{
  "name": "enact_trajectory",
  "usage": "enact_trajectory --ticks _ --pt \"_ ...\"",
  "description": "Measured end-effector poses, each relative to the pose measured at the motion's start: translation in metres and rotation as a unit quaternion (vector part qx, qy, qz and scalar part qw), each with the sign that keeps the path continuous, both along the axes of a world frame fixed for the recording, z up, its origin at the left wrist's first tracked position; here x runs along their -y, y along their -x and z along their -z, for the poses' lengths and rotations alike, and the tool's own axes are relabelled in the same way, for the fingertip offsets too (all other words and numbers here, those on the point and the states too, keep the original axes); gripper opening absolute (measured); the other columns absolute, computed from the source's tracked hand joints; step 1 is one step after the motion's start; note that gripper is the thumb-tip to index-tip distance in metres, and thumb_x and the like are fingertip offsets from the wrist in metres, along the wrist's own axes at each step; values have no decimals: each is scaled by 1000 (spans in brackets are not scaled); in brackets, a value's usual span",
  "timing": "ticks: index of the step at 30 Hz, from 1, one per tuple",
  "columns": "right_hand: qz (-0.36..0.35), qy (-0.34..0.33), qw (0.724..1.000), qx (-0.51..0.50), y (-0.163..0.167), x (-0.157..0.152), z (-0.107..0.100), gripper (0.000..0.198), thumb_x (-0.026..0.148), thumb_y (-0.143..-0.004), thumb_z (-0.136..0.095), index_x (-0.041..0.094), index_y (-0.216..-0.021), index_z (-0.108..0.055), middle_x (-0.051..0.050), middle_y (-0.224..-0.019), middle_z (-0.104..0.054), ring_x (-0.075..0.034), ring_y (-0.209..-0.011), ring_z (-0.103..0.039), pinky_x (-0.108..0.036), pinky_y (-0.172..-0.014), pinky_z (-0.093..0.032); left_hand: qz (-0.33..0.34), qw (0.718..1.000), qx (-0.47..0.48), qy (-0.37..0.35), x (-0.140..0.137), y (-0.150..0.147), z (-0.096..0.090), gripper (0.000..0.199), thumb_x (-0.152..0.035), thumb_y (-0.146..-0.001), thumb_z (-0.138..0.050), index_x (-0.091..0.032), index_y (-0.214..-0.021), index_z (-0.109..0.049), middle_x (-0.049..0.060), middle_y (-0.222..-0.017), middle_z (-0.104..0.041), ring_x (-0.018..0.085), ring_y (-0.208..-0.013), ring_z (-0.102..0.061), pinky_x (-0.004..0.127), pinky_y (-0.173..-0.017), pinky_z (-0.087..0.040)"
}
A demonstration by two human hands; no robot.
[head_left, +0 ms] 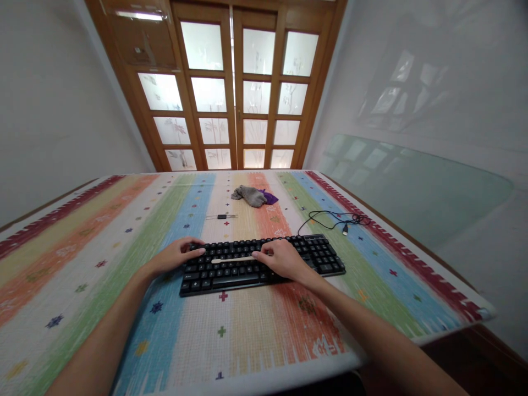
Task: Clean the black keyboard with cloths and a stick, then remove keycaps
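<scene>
A black keyboard (239, 281) lies slightly turned on the striped tablecloth in front of me. My left hand (181, 256) grips its left end, thumb over the keys and fingers at the back corner. Between the thumb and fingers of my right hand (282, 257) is a thin off-white stick (233, 259) with a thicker, rounded tip. The stick lies low across the middle rows of letter keys, its tip pointing left. Whether the tip touches the keys I cannot tell. My right hand and wrist cover part of the keys right of the middle.
Behind the keyboard lie a crumpled grey cloth (249, 196) with a purple part (270, 197) and a small black piece with thin wires (221, 216). The coiled cable (328, 220) and its USB plug (345, 229) rest at the back right. The table's near edge is close to me.
</scene>
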State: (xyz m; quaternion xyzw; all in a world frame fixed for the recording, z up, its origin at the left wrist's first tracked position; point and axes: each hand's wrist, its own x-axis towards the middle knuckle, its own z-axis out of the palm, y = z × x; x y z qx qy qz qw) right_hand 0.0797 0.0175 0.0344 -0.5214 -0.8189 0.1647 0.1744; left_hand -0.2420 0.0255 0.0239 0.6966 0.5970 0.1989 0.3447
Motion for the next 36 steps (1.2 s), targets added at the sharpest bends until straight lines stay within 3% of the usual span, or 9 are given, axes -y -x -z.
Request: enact_trajectory --ticks 4,12,28,36 --pt "12 10 1000 -14 -16 -4 -1 35 44 -89 -61 19 -70 -75 -4 -66 -69 -16 -63 -59 -26 -59 -33 8 999 -32 -13 1 0 -2 71 -71 -66 -63 -16 -110 -67 -2 -66 -53 18 -65 -49 28 -61 -36" --pt "24 39 998 -39 -46 -10 1 38 47 -85 -60 17 -64 -71 -3 -61 -64 -14 -59 -54 -26 -58 -33 16 1000 -10 6 2 -1 -3 71 -66 -62 -69 -15 -112 -65 -5 -63 -44 16 -62 -43 27 -58 -31" --pt "78 63 994 -46 -101 -13 -4 51 63 -77 -54 18 -57 -66 -2 -55 -57 -14 -55 -49 -28 -55 -30 28 999 -19 -11 0 3 2 68 -63 -63 -71 -17 -112 -64 -4 -67 -51 16 -64 -48 26 -58 -34" --pt "109 44 991 -59 -127 -13 -2 56 68 -74 -55 17 -56 -67 0 -50 -53 -14 -52 -47 -27 -53 -30 20 1000 -21 -8 1 2 1 68 -64 -62 -70 -18 -111 -65 -3 -68 -52 16 -64 -48 27 -59 -35"
